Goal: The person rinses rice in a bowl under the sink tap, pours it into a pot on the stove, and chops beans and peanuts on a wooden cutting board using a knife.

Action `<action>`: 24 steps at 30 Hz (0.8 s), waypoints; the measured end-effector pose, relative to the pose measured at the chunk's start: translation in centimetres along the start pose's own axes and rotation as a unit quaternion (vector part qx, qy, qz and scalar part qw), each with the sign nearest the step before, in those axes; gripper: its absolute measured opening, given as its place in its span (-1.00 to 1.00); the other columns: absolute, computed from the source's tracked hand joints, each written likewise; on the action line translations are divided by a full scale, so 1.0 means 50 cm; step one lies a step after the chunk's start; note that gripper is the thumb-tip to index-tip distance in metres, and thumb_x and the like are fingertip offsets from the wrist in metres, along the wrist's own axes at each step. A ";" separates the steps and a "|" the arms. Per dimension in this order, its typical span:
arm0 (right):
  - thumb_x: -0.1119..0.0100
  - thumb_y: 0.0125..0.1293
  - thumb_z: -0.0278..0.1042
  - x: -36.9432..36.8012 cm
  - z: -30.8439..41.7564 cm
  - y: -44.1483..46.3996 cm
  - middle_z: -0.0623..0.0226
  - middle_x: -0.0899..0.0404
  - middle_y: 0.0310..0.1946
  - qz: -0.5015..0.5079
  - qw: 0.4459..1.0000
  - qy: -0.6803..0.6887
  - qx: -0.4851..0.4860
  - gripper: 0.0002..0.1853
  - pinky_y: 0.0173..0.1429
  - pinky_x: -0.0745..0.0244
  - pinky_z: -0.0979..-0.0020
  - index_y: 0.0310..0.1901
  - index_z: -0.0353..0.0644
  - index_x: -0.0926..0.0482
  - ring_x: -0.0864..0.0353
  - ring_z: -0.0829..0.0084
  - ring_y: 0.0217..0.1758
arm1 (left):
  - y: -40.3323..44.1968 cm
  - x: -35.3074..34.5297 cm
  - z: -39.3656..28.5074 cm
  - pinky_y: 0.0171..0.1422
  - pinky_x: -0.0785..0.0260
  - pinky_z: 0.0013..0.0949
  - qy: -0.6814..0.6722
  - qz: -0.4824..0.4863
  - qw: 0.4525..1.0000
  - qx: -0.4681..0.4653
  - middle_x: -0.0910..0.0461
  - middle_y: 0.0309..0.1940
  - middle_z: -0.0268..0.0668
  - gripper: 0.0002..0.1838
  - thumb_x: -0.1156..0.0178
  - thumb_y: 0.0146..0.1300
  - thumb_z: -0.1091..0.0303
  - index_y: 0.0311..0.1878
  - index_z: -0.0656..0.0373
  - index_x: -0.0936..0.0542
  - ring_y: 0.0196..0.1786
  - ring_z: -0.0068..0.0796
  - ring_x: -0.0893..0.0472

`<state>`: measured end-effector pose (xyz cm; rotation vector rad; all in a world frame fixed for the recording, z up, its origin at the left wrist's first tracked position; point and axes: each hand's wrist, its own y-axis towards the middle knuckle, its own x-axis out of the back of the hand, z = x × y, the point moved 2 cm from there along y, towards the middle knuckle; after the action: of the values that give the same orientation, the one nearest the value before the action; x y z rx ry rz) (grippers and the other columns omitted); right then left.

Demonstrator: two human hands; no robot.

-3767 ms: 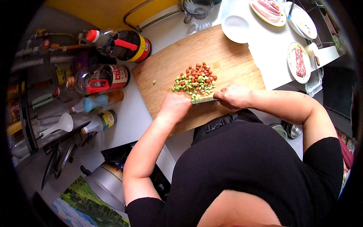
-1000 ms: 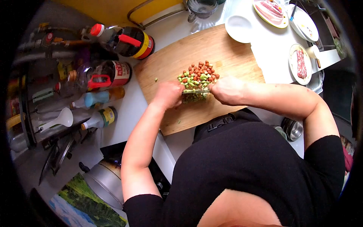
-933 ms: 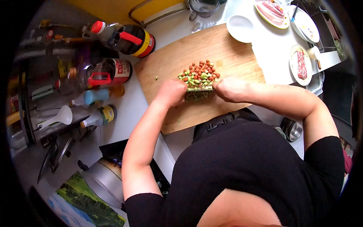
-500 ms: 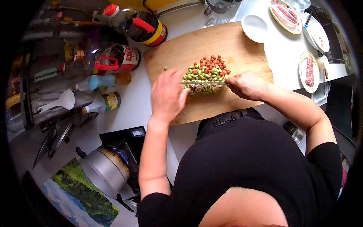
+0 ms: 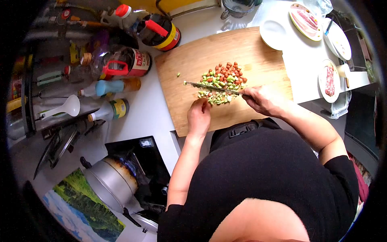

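My right hand is wrapped round the handle of a kitchen knife. Its blade points left across a pile of red-skinned peanuts and chopped green pieces on the wooden cutting board. Finer chopped bits lie on the near side of the blade. At their left edge is my left hand, below the knife, with its fingers curled and bunched together. Whatever those fingertips hold, if anything, is hidden. One green piece lies apart on the left.
A white bowl overlaps the board's far right corner. Plates of sliced meat and ground-looking meat stand at right. Large bottles line the left, above a steel pot on the stove.
My left hand has come off the blade and moved down and right to the near edge of the chopped bits. The knife has turned slightly, its tip now visible and farther away.
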<state>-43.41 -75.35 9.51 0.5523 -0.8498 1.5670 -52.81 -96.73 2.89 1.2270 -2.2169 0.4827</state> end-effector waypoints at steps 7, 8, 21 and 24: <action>-0.04 0.20 -0.33 -0.009 -0.014 -0.011 0.04 -0.53 -0.55 0.050 0.998 -0.017 -0.032 -0.88 -0.35 -0.45 0.12 -0.32 -0.18 -0.46 -0.56 0.05 -0.45 | -0.012 0.076 0.074 -0.22 -0.47 -0.39 0.051 -0.003 0.990 0.130 -0.62 -0.37 -0.17 -0.84 -0.01 0.22 0.53 -0.20 0.32 -0.56 -0.37 -0.43 -0.62; -0.04 0.20 -0.33 -0.014 -0.016 -0.009 0.04 -0.53 -0.55 0.049 0.998 -0.017 -0.033 -0.88 -0.35 -0.45 0.12 -0.32 -0.18 -0.46 -0.56 0.05 -0.45 | -0.009 0.069 0.076 -0.19 -0.48 -0.41 -0.028 0.023 0.980 0.196 -0.62 -0.35 -0.21 -0.82 0.02 0.25 0.54 -0.17 0.33 -0.55 -0.34 -0.46 -0.62; -0.05 0.21 -0.36 -0.010 -0.031 -0.025 0.06 -0.55 -0.52 0.003 1.000 -0.020 -0.018 -0.83 -0.34 -0.47 0.18 -0.20 -0.19 -0.52 -0.58 0.11 -0.45 | 0.184 0.118 0.131 -0.02 -0.38 -0.31 0.066 -0.064 0.996 0.020 -0.54 -0.26 -0.14 -0.76 0.04 0.12 0.61 -0.18 0.28 -0.57 -0.13 -0.24 -0.54; -0.06 0.19 -0.36 -0.011 -0.031 -0.037 0.05 -0.51 -0.57 -0.025 0.999 -0.007 -0.030 -0.86 -0.36 -0.43 0.14 -0.24 -0.17 -0.51 -0.55 0.07 -0.46 | 0.233 0.091 0.125 -0.02 -0.38 -0.38 0.032 -0.007 0.999 0.021 -0.55 -0.26 -0.19 -0.75 0.05 0.12 0.62 -0.18 0.28 -0.57 -0.15 -0.37 -0.54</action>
<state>-41.30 -74.44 8.52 0.5373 -0.8857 1.4894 -66.54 -97.11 0.32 1.2298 -2.1531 0.5577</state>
